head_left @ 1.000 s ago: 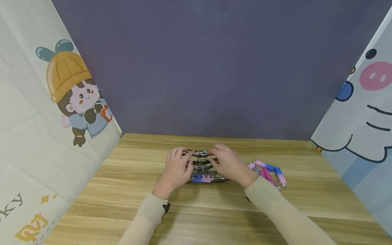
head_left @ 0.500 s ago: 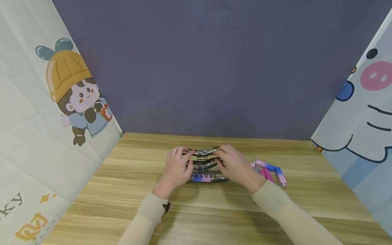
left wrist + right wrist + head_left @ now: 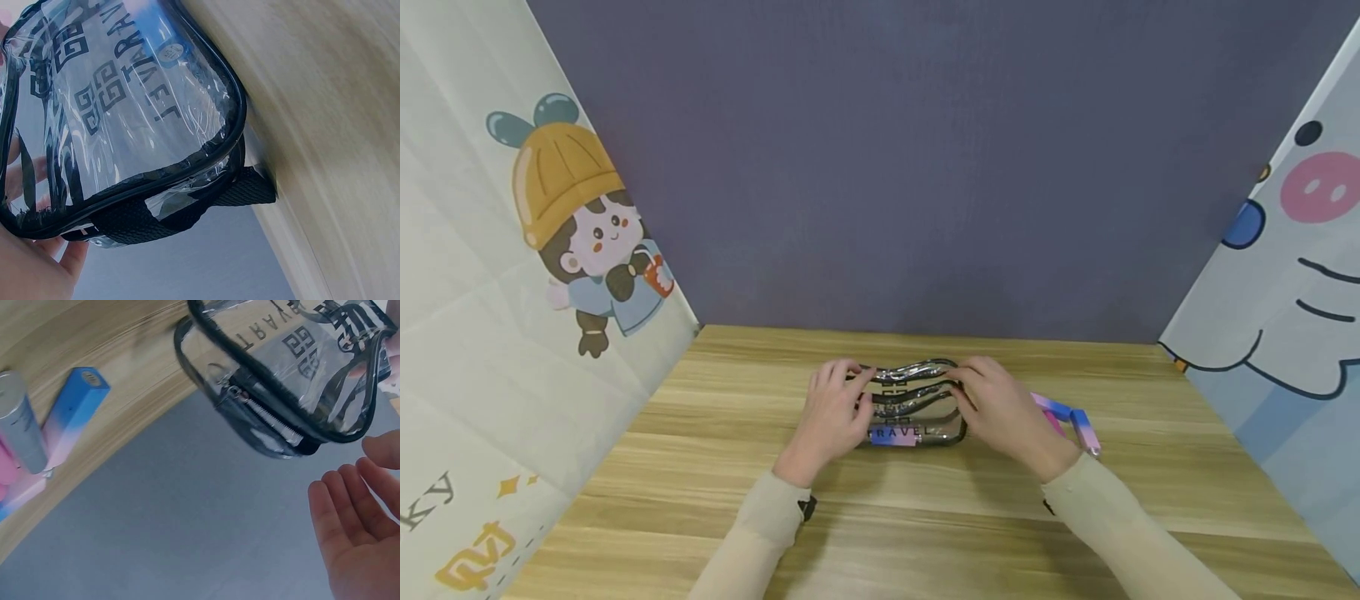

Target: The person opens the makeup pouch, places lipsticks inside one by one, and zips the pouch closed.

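A clear pouch (image 3: 917, 410) with black edging and black lettering lies in the middle of the table, a blue-and-pink box (image 3: 893, 440) showing through its near side. My left hand (image 3: 831, 412) grips the pouch's left end; in the left wrist view its fingers show behind the clear plastic (image 3: 144, 144). At the right end is my right hand (image 3: 1009, 410), thumb and forefinger by the rims. The right wrist view has this hand (image 3: 359, 531) with fingers extended beside the pouch (image 3: 250, 337) and its zipper (image 3: 269, 415); contact cannot be told.
Right of the pouch, partly behind my right hand, lie blue-and-pink boxes (image 3: 1084, 432) and a pink item (image 3: 1054, 422). A grey cylinder (image 3: 24, 425) stands out among them in the right wrist view. A dark panel (image 3: 880, 167) rises behind the table (image 3: 700, 500).
My right hand has slid rightward along the pouch to its right end, uncovering more of its rims and covering part of the loose items. My left hand has stayed in place.
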`<state>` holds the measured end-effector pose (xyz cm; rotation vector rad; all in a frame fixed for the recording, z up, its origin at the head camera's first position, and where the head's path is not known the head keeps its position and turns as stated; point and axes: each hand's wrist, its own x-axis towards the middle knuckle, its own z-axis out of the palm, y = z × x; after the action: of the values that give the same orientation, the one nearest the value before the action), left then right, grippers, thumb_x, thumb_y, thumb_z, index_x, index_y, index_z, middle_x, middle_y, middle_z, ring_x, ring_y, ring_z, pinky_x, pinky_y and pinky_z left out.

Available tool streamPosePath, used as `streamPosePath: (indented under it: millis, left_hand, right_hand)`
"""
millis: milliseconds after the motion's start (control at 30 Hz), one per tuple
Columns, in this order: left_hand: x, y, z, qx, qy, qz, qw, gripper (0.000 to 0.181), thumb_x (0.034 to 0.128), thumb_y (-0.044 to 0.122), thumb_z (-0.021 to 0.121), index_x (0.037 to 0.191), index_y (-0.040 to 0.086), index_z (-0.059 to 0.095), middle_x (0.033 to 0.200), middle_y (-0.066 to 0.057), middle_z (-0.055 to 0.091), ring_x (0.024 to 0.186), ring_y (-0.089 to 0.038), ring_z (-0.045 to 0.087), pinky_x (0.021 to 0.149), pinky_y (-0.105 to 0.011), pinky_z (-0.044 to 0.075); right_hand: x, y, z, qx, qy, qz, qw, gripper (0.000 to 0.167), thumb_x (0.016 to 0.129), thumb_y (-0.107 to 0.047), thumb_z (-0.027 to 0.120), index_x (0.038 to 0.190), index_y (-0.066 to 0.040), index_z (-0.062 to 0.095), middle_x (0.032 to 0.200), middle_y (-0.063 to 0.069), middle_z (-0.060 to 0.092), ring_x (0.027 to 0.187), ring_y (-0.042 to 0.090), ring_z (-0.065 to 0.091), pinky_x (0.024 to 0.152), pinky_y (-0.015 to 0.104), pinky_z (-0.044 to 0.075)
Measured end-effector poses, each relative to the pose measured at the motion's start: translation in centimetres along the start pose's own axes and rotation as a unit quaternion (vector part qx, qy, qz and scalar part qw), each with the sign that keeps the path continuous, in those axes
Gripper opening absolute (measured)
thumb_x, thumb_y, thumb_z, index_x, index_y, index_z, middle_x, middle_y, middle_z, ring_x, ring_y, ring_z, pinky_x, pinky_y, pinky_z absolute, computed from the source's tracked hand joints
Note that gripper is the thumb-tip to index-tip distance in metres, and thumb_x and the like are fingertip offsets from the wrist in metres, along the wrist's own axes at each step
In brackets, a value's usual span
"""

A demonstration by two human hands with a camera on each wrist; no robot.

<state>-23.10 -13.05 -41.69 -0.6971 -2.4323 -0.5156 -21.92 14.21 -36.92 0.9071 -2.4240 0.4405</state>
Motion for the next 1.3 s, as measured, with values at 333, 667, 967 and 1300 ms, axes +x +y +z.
streamPosePath:
  millis: [333, 667, 967, 1300]
  left_hand:
    - [-0.1, 0.0, 0.0, -0.003, 0.005, 0.002, 1.0000, 0.042, 0.0947, 0.019, 0.050, 0.130, 0.005, 0.068, 0.122, -0.012, 0.057, 0.116, -0.032, 0.047, 0.097, -0.051, 0.039]
    - [-0.1, 0.0, -0.1, -0.002, 0.002, 0.002, 1.0000, 0.043, 0.0944, 0.019, 0.049, 0.130, 0.004, 0.068, 0.122, -0.012, 0.056, 0.116, -0.032, 0.047, 0.098, -0.051, 0.038]
    - [-0.1, 0.0, -0.2, -0.001, -0.004, -0.002, 1.0000, 0.043, 0.0945, 0.019, 0.049, 0.131, 0.005, 0.067, 0.122, -0.012, 0.056, 0.116, -0.032, 0.046, 0.099, -0.050, 0.038]
    - [-0.1, -0.1, -0.1, 0.000, 0.000, 0.002, 1.0000, 0.043, 0.0950, 0.020, 0.049, 0.131, 0.004, 0.067, 0.122, -0.013, 0.056, 0.116, -0.032, 0.047, 0.099, -0.051, 0.038]
  right_hand:
    - [-1.5, 1.5, -0.6, 0.014, 0.007, 0.031, 0.9994, 0.026, 0.087, -0.005, 0.076, 0.113, 0.002, 0.072, 0.112, 0.013, 0.069, 0.107, 0.031, 0.063, 0.092, 0.047, 0.054]
    - [-3.0, 2.9, -0.5, 0.036, -0.004, 0.105, 0.9939, 0.029, 0.091, -0.010, 0.073, 0.117, 0.001, 0.071, 0.116, 0.012, 0.067, 0.110, 0.032, 0.063, 0.092, 0.050, 0.053]
    - [-4.4, 4.0, -1.1, 0.086, -0.015, 0.194, 0.9771, 0.031, 0.095, -0.014, 0.070, 0.122, 0.000, 0.069, 0.114, 0.012, 0.067, 0.103, 0.034, 0.065, 0.086, 0.053, 0.053]
    - [-6.3, 5.4, -0.7, 0.126, 0.017, 0.214, 0.9685, 0.027, 0.093, -0.003, 0.069, 0.118, 0.007, 0.068, 0.112, 0.019, 0.068, 0.098, 0.036, 0.067, 0.082, 0.050, 0.057]
